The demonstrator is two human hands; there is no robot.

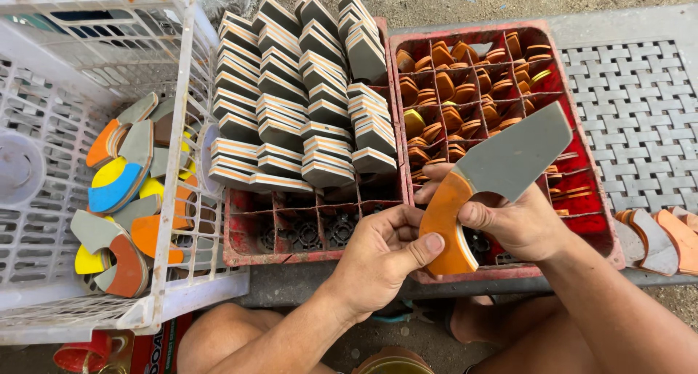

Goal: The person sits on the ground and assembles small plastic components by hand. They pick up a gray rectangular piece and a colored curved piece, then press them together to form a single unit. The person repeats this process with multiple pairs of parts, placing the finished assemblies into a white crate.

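Baskets and crates are showing the progress: the white basket (167,221) is holding a loose heap of uncut pieces, grey stacks (305,98) are filling most of one red crate (247,254), orange offcuts (465,90) another, while both hands, left (382,254) and right (512,218), are pinching one grey-orange piece (487,178) above them.

Down by my left knee, under the white basket (174,221), sits a red carton (156,348) with white lettering, mostly hidden.
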